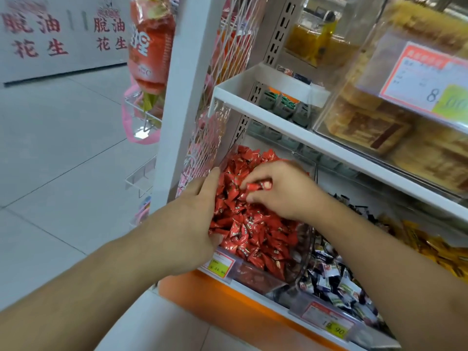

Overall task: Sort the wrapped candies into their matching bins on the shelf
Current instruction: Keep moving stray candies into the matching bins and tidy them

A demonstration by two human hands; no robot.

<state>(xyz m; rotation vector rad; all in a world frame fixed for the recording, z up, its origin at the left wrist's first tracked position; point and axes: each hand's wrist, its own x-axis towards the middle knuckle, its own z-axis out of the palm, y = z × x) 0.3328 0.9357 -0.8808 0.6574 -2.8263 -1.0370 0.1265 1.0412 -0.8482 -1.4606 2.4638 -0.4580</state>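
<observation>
Here, our right hand (278, 191) pinches a small red wrapped candy (258, 186) between thumb and fingertips, above the bin of red candies (253, 272). Left of this grip, our left hand (200, 214) rests uncurled on the pile. We judge the candy light, crinkly, slippery; best pinched across its middle.

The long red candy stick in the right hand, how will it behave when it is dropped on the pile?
The long red candy, pinched by the right hand, looks small and probably light. Its tube shape may let it roll on the uneven red candy pile. The glossy wrapper is likely somewhat slippery.
</observation>
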